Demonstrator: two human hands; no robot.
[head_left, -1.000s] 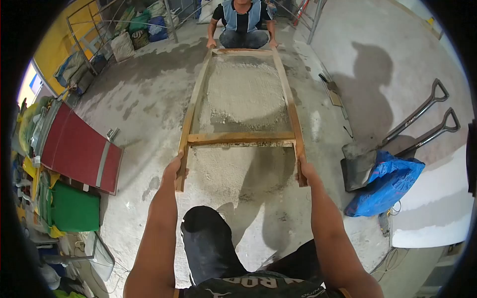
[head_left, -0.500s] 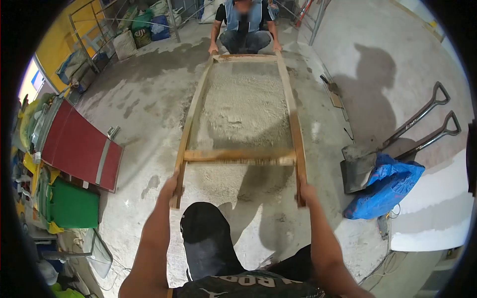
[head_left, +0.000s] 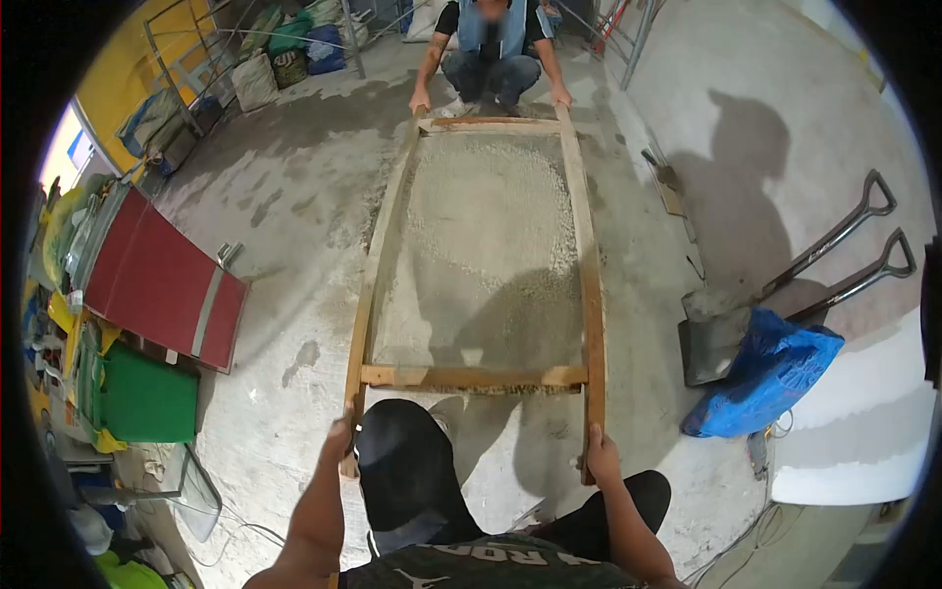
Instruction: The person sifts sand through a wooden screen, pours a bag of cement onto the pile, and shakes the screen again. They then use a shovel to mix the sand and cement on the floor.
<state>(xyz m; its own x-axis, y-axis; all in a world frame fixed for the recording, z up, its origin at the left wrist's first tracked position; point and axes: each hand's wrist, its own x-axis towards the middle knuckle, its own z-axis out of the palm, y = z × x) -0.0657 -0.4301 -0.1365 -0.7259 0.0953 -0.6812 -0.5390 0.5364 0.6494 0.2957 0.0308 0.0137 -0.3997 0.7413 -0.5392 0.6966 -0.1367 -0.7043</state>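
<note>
A long wooden-framed sieve [head_left: 475, 377] stretches away from me, low over the concrete floor. Inside the frame lies a thin layer of pale sand [head_left: 481, 201], with coarser grains along its right side. My left hand [head_left: 339, 442] is closed round the end of the left rail, beside my knee. Round the right rail's end my right hand [head_left: 602, 455] is wrapped. A squatting person [head_left: 491, 59] grips the far ends of both rails.
Two shovels [head_left: 826, 245] and a blue plastic bag [head_left: 765, 373] lie to the right by the wall. On the left are a dark red panel [head_left: 157, 275], a green bin [head_left: 147, 393] and cables. Filled sacks [head_left: 255, 86] stand at the back left near metal scaffolding.
The sieve has come toward me, with both my hands still on its rails. The sand in it looks thinner and more spread. The other person's hands have kept hold.
</note>
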